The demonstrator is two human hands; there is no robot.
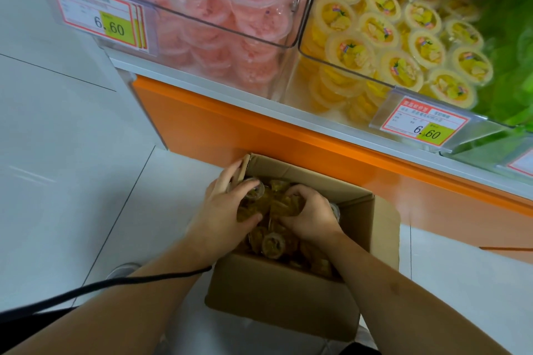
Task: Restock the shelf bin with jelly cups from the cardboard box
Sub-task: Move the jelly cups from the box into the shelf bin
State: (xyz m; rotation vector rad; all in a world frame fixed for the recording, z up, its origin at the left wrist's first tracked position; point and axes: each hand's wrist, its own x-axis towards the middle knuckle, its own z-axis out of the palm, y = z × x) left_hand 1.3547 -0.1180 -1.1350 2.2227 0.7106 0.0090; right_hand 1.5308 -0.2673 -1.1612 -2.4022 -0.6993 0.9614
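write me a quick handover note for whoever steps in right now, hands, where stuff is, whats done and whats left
Left hand: inside the cardboard box, fingers curled round jelly cups.
Right hand: also in the box, gripping cups.
The box sits open on the floor below the orange shelf base, still holding many yellow cups.
Yellow cup bin is above right, already fairly full; pink cup bin is to its left.
Done: cups gathered in both hands.
Left: lift them into the yellow bin, repeat until the box is empty.

Upper left of the frame: a clear bin of pink cups carrying a price tag marked 6.60. Far right: green packs. An orange panel runs diagonally beneath. A black cable crosses the lower left over white floor tiles.
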